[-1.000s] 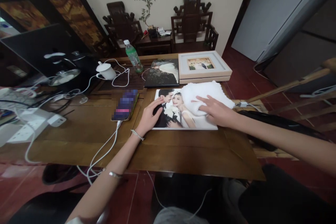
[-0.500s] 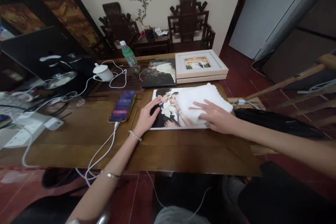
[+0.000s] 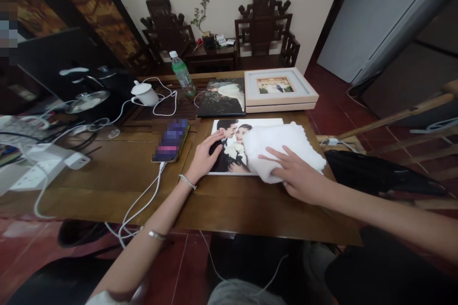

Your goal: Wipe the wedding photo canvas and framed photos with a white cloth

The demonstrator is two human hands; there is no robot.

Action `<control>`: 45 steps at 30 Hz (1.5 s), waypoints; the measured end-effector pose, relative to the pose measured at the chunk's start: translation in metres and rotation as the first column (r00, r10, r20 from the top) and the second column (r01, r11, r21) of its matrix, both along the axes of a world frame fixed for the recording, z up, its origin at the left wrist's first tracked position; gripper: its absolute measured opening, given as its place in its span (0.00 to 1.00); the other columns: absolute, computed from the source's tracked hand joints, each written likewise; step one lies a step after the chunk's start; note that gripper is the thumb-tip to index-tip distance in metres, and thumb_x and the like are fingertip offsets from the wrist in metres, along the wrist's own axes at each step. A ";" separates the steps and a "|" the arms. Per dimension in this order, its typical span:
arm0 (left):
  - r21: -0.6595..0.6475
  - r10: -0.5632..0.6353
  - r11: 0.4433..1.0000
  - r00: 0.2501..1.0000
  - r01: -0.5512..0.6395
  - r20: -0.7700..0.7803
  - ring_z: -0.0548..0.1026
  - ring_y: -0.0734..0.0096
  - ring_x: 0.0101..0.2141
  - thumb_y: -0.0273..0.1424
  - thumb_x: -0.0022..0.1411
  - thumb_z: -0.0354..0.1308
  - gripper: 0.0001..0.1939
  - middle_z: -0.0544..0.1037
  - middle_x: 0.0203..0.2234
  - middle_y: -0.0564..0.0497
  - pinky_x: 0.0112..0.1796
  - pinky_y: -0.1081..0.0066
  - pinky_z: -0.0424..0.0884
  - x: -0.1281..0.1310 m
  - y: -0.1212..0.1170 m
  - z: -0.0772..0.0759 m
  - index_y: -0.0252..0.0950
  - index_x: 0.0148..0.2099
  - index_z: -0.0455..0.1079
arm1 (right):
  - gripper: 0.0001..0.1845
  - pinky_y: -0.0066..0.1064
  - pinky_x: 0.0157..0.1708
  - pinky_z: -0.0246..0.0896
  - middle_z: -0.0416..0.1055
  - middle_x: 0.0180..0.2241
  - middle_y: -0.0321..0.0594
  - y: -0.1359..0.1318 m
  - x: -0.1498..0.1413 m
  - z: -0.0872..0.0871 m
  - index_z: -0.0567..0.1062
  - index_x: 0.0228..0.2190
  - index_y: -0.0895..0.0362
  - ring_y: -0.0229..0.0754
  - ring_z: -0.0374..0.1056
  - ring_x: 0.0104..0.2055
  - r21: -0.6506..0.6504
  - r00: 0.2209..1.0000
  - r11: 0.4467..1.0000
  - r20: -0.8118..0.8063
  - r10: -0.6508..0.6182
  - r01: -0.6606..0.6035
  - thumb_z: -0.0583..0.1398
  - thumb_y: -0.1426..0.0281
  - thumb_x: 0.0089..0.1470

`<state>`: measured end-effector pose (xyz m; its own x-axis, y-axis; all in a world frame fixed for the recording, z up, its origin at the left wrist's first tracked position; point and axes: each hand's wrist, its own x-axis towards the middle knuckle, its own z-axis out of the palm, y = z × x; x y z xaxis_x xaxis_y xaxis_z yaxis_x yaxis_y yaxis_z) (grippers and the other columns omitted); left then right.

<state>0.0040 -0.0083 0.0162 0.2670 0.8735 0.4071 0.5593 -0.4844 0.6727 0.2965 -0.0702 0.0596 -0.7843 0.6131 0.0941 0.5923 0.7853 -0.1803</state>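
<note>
A large wedding photo print lies flat on the wooden table. My left hand rests flat on its left edge, fingers spread, pinning it. My right hand presses down on a white fluffy cloth that covers the print's right half and hangs over its near edge; the fingers lie stretched on the cloth.
A phone on a white charging cable lies left of the print. Behind are a dark photo print, a framed photo, a green bottle, a white teapot. Power strips and cables fill the left side. A black bag sits at right.
My right hand has dragged the white cloth toward me across the print, from its far right part to its near right edge. My left hand has stayed put.
</note>
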 end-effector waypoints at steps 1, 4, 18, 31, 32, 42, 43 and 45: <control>0.002 0.000 1.000 1.000 0.000 0.002 0.65 0.62 0.58 0.31 0.64 0.51 0.16 0.70 0.56 0.46 0.60 0.56 0.58 0.000 0.000 0.000 0.37 0.53 0.70 | 0.24 0.61 0.60 0.41 0.58 0.61 0.49 0.001 0.000 0.002 0.74 0.39 0.58 0.55 0.43 0.66 -0.011 1.000 1.000 0.009 0.019 -0.019 0.53 0.85 0.39; 0.001 0.002 1.000 1.000 -0.002 0.006 0.65 0.62 0.58 0.31 0.64 0.50 0.16 0.70 0.56 0.45 0.59 0.56 0.58 0.000 -0.001 0.001 0.37 0.53 0.70 | 0.24 0.56 0.61 0.44 0.59 0.60 0.51 0.017 0.008 0.004 0.74 0.38 0.58 0.51 0.46 0.65 -0.004 1.000 1.000 0.014 0.021 -0.020 0.53 0.85 0.39; -0.002 0.002 1.000 1.000 -0.002 -0.001 0.66 0.62 0.58 0.32 0.65 0.50 0.16 0.70 0.56 0.46 0.59 0.56 0.58 0.000 0.000 0.002 0.39 0.53 0.70 | 0.23 0.61 0.58 0.47 0.62 0.58 0.53 0.040 0.024 -0.010 0.72 0.39 0.58 0.58 0.45 0.65 0.076 0.971 0.968 -0.029 -0.236 0.238 0.52 0.85 0.40; 0.001 0.005 1.000 1.000 -0.005 -0.013 0.66 0.62 0.58 0.33 0.65 0.50 0.16 0.70 0.56 0.46 0.59 0.56 0.58 -0.001 0.000 0.000 0.38 0.53 0.70 | 0.24 0.58 0.60 0.45 0.61 0.59 0.50 0.020 0.020 0.003 0.73 0.38 0.57 0.52 0.45 0.66 -0.009 0.999 0.999 0.022 -0.041 0.041 0.52 0.86 0.39; 0.001 0.004 1.000 1.000 -0.004 -0.012 0.66 0.62 0.58 0.33 0.65 0.50 0.16 0.70 0.56 0.46 0.59 0.56 0.58 -0.001 0.000 0.000 0.38 0.53 0.70 | 0.24 0.58 0.60 0.46 0.60 0.60 0.49 0.030 0.025 0.002 0.73 0.37 0.56 0.52 0.46 0.65 0.008 0.997 0.998 0.019 -0.068 0.068 0.52 0.86 0.39; -0.002 -0.003 1.000 1.000 0.003 0.005 0.65 0.62 0.58 0.31 0.65 0.50 0.17 0.70 0.56 0.46 0.59 0.56 0.58 -0.001 0.000 0.000 0.38 0.54 0.70 | 0.21 0.60 0.58 0.50 0.57 0.61 0.56 0.060 0.042 -0.010 0.71 0.38 0.59 0.59 0.48 0.64 0.118 0.971 0.965 0.007 -0.238 0.236 0.52 0.85 0.42; -0.003 -0.004 1.000 1.000 0.004 0.003 0.65 0.62 0.58 0.31 0.65 0.50 0.17 0.70 0.56 0.46 0.59 0.56 0.58 0.000 0.000 0.001 0.38 0.54 0.70 | 0.21 0.61 0.57 0.50 0.59 0.60 0.57 0.053 0.039 -0.011 0.71 0.39 0.60 0.60 0.46 0.65 0.118 0.971 0.965 0.002 -0.238 0.236 0.52 0.85 0.42; -0.004 -0.006 1.000 1.000 0.006 -0.001 0.65 0.62 0.58 0.31 0.65 0.50 0.17 0.70 0.56 0.46 0.60 0.55 0.58 0.000 0.000 0.001 0.38 0.54 0.70 | 0.20 0.62 0.57 0.49 0.60 0.59 0.58 0.036 0.032 -0.012 0.71 0.38 0.60 0.60 0.44 0.65 0.107 0.974 0.968 -0.011 -0.228 0.227 0.52 0.85 0.42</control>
<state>0.0038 -0.0084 0.0176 0.2727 0.8736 0.4031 0.5573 -0.4849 0.6739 0.3286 -0.0343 0.0474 -0.6256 0.7619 0.1678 0.7577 0.6446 -0.1018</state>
